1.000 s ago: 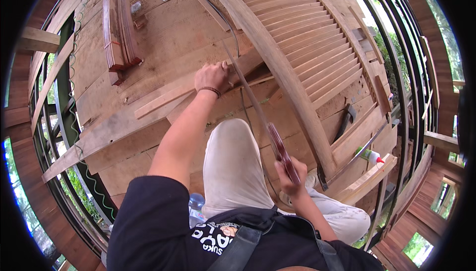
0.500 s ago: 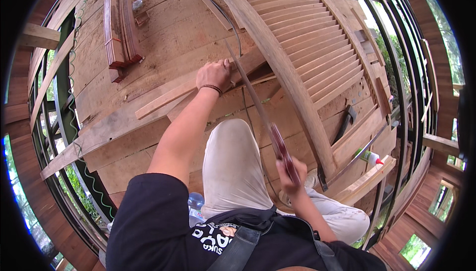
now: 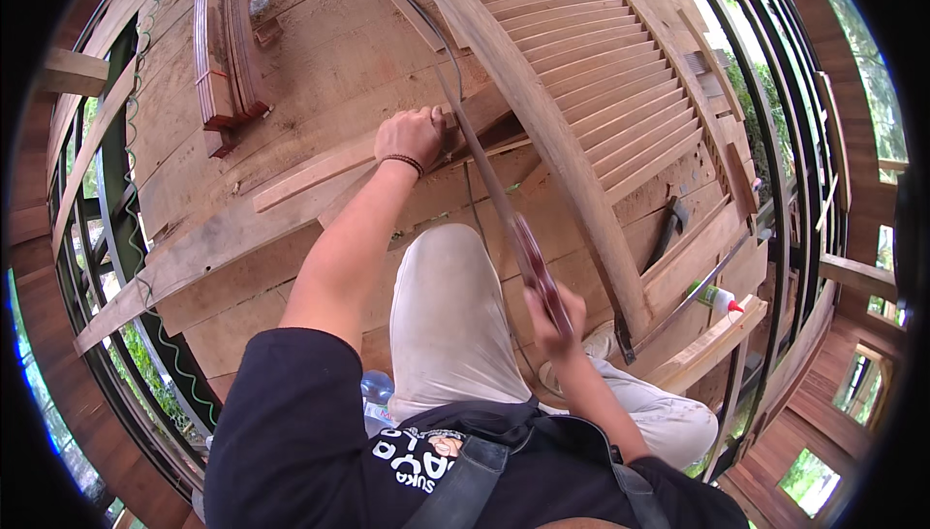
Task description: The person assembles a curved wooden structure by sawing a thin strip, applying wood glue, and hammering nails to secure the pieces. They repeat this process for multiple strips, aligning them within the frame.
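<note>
A wide floor of brown boards (image 3: 358, 59) lies under everything. The biggest thing on it is a wooden frame (image 3: 573, 156) with lots of thin slats (image 3: 601, 64) in rows, up on the right. A long gray plank (image 3: 208, 248) goes across the left side, in front of the person's bent knee (image 3: 450, 316). Farther back on the left is a stack of dark red boards (image 3: 225, 54).

Next comes the saw (image 3: 542, 272), in the middle, between the knee and the frame. It slants, with its red-brown handle near the person and its thin blade (image 3: 489, 166) pointing away. The right hand (image 3: 557, 316) is wrapped around the handle. The blade goes past the left hand (image 3: 412, 137), just to the right of it. I can't tell if the teeth touch wood.

A pale wood strip (image 3: 315, 177) runs under the left hand, and that hand is curled closed over it. A dark hammer-like tool (image 3: 666, 233) lies by the frame's near end. A clear bottle (image 3: 376, 388) is close to the person's left side. Smallest is a white bottle with a red tip (image 3: 715, 296), on the right.
</note>
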`<act>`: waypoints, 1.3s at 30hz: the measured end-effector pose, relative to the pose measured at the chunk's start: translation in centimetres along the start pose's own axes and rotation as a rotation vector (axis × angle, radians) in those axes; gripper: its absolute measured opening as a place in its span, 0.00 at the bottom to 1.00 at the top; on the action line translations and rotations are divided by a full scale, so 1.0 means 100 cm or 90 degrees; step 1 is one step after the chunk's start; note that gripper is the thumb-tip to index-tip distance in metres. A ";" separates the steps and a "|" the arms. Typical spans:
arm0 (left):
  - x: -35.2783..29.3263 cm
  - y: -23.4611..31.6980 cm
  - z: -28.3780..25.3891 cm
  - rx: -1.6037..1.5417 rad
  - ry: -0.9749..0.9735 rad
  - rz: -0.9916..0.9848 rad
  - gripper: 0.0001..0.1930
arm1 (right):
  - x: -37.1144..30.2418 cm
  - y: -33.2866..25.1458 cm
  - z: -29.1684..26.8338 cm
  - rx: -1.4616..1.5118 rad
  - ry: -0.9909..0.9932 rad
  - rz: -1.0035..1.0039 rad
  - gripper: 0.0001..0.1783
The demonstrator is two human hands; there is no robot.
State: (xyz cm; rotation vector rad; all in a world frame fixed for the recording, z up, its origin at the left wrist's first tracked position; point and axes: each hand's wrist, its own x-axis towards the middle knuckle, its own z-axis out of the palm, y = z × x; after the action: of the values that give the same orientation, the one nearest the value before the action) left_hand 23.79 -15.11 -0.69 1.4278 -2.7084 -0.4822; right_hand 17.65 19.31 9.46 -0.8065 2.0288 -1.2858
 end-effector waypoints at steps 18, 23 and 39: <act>0.001 0.002 0.002 -0.012 0.034 -0.023 0.25 | 0.007 -0.009 0.005 -0.008 0.030 -0.013 0.09; 0.003 0.001 0.005 -0.036 0.055 -0.010 0.23 | -0.008 -0.015 -0.005 -0.027 0.029 -0.026 0.08; 0.003 0.007 -0.002 -0.052 -0.006 0.001 0.25 | 0.055 -0.010 0.023 0.026 0.002 0.014 0.07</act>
State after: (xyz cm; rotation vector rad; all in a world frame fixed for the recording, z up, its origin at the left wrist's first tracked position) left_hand 23.04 -15.05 -0.30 1.4073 -2.6635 -0.5930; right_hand 16.06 13.58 8.67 -0.7617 2.0014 -1.3124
